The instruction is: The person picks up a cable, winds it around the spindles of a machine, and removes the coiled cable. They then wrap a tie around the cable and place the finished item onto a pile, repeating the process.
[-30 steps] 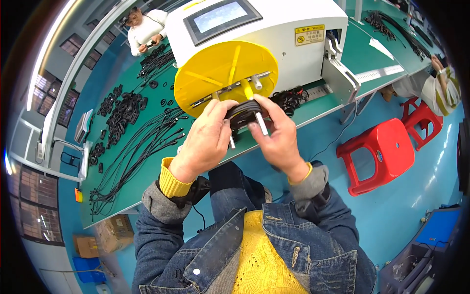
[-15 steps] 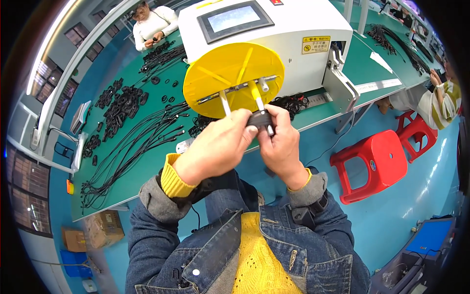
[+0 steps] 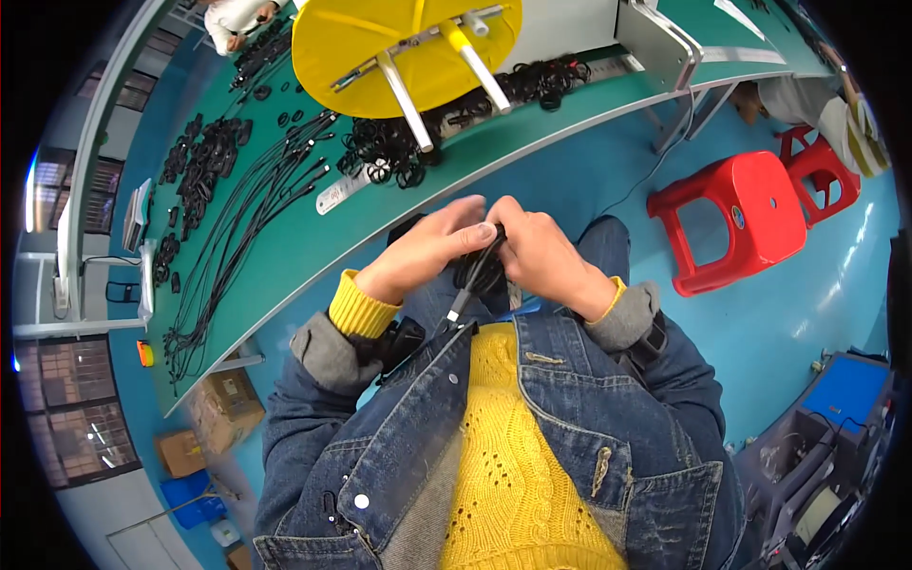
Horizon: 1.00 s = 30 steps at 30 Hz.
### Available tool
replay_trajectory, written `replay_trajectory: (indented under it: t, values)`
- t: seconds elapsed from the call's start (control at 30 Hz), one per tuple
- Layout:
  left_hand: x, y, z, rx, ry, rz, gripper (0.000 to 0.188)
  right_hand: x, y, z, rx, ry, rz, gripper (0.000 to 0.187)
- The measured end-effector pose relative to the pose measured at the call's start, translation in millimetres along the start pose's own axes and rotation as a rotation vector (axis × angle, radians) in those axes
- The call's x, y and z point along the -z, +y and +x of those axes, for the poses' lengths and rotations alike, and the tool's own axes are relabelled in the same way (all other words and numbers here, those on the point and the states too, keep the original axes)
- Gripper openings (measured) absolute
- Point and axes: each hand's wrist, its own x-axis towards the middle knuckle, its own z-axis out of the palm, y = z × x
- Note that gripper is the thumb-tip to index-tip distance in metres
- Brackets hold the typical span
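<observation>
A coiled black cable (image 3: 483, 272) hangs between my hands just above my lap, its silver-tipped plug (image 3: 455, 312) pointing down toward my jacket. My right hand (image 3: 549, 256) grips the coil from the right, fingers curled round it. My left hand (image 3: 427, 252) closes on the coil's upper left side, thumb pressed to it; its fingertips are partly blurred and hidden. Beyond my hands stands a machine's yellow disc (image 3: 394, 52) with two long metal posts (image 3: 407, 100) sticking out toward me, bare of cable.
On the green table (image 3: 285, 233) lie long straight black cables (image 3: 242, 223), a pile of small black parts (image 3: 201, 166) and coiled black cables (image 3: 389, 152) under the disc. A red stool (image 3: 741, 218) stands at right. Cardboard boxes (image 3: 226, 408) sit on the floor at left. A co-worker's hand (image 3: 236, 43) shows far left.
Both hands have come away from the disc's posts toward my body, bringing the coiled cable off them. The view has tipped down, so the disc and table sit higher.
</observation>
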Motion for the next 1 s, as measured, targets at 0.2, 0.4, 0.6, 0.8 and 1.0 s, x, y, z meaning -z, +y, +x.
replay_trajectory:
  t: [0.2,0.4,0.6,0.8,1.0]
  values:
    - [-0.7,-5.0,-3.3,0.383,-0.254,-0.41,0.033,-6.7,6.2,-2.2,-0.018,0.006,0.237,0.014]
    - [5.0,-36.9,4.6,0.591,-0.43,-0.283,0.029,3.9,-4.0,-1.3,0.117,-0.481,-0.358,0.016]
    - [7.0,-47.0,2.4,0.284,-0.312,0.095,0.029,-15.8,8.4,-11.3,-0.043,-0.206,0.183,0.018]
    - [22.7,-55.8,13.0,0.547,-0.385,-0.338,0.027,-34.6,15.9,-12.8,-0.622,-0.265,0.585,0.019]
    - [26.9,-60.5,15.0,0.682,-0.495,-0.325,0.027,-26.7,11.7,-8.4,-0.014,-0.446,-0.272,0.017]
